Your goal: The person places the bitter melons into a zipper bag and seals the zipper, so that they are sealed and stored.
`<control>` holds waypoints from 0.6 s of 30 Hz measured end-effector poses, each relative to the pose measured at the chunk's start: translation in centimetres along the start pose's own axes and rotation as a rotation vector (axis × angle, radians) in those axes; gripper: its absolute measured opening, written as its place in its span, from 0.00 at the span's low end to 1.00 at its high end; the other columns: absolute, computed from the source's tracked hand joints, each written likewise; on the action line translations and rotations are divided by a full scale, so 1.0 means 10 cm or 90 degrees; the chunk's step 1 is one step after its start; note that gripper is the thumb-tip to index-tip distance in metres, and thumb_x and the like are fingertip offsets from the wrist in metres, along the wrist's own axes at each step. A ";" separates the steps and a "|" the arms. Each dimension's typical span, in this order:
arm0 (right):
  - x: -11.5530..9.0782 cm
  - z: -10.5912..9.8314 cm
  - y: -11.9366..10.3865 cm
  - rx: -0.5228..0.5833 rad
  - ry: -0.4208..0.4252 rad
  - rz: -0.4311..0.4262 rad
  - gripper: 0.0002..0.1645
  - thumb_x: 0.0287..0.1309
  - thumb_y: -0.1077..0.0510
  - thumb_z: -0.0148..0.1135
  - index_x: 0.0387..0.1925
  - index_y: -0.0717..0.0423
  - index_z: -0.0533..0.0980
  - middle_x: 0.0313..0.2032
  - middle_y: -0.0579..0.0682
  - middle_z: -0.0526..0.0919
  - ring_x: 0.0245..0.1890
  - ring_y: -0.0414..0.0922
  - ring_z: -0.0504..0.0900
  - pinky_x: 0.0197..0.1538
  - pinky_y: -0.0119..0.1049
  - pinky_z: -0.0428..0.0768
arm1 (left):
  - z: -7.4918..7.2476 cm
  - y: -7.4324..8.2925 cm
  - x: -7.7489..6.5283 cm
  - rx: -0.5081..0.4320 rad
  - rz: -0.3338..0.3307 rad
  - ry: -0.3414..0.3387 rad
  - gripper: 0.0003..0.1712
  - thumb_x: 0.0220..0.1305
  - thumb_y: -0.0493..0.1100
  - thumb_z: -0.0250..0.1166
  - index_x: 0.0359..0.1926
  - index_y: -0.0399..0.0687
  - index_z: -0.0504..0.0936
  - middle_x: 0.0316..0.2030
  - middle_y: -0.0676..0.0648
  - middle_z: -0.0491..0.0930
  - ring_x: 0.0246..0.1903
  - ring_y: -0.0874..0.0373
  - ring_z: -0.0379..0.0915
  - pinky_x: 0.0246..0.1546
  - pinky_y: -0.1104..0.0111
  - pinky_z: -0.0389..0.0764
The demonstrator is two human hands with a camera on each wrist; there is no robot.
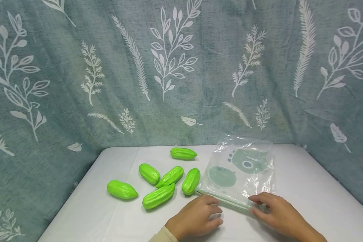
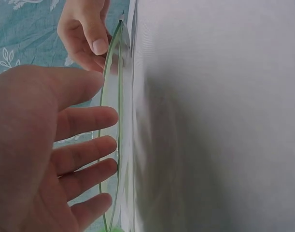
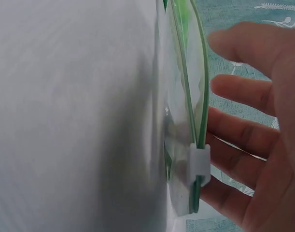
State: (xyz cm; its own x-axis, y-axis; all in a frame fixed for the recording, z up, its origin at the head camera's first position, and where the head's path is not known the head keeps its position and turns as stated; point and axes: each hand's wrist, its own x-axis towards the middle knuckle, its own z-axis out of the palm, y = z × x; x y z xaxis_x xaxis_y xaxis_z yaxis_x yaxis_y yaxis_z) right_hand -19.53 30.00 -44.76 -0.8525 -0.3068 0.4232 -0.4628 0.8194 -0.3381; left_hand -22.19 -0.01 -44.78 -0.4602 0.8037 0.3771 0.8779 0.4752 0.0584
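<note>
Firstly, two bare hands of mine. My left hand (image 1: 196, 215), in a beige cloth sleeve (image 1: 164, 236), is holding nothing; its fingers are lying loosely apart just beside the near edge of a flat, clear plastic zip bag (image 1: 239, 171). My right hand (image 1: 276, 214) is facing it at the bag's near right corner, likewise gripping nothing, thumb and fingers standing apart; whether either hand is touching the edge, I cannot tell.

Next, the bag's mouth: two green strips (image 3: 203, 96) are bowing slightly apart, with a white plastic slider (image 3: 199, 164) sitting near one end. Its body is stretching away from me over a white table (image 1: 302, 188), showing muted green printed shapes.

Alongside, six bright green, ridged, elongated vegetables (image 1: 170, 176) are lying to the left: one just beside the bag, three close together, one farther left, one farther back.

Lastly, a grey-green curtain (image 1: 211, 84), white-leaf printed, is hanging behind.
</note>
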 end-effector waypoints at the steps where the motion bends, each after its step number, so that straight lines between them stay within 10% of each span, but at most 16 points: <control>1: 0.00 0.00 0.00 -0.003 0.000 -0.003 0.18 0.52 0.46 0.76 0.45 0.46 0.85 0.37 0.33 0.83 0.37 0.34 0.81 0.39 0.37 0.82 | 0.00 0.00 0.00 0.002 0.001 -0.003 0.15 0.70 0.53 0.62 0.47 0.53 0.89 0.55 0.50 0.81 0.58 0.60 0.73 0.61 0.72 0.69; 18: 0.01 0.02 -0.02 -0.051 -0.039 -0.003 0.07 0.53 0.55 0.74 0.36 0.46 0.87 0.43 0.37 0.84 0.45 0.44 0.84 0.47 0.47 0.82 | 0.00 0.06 0.03 -0.029 -0.060 -0.108 0.21 0.69 0.57 0.62 0.55 0.52 0.85 0.58 0.50 0.78 0.61 0.61 0.70 0.57 0.73 0.73</control>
State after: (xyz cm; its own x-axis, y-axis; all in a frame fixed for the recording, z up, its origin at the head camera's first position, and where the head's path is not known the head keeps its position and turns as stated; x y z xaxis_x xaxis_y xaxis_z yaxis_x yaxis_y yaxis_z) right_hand -19.55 29.73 -44.86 -0.8647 -0.3374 0.3720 -0.4477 0.8536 -0.2664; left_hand -21.81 0.49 -44.63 -0.5534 0.8067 0.2073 0.8329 0.5381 0.1294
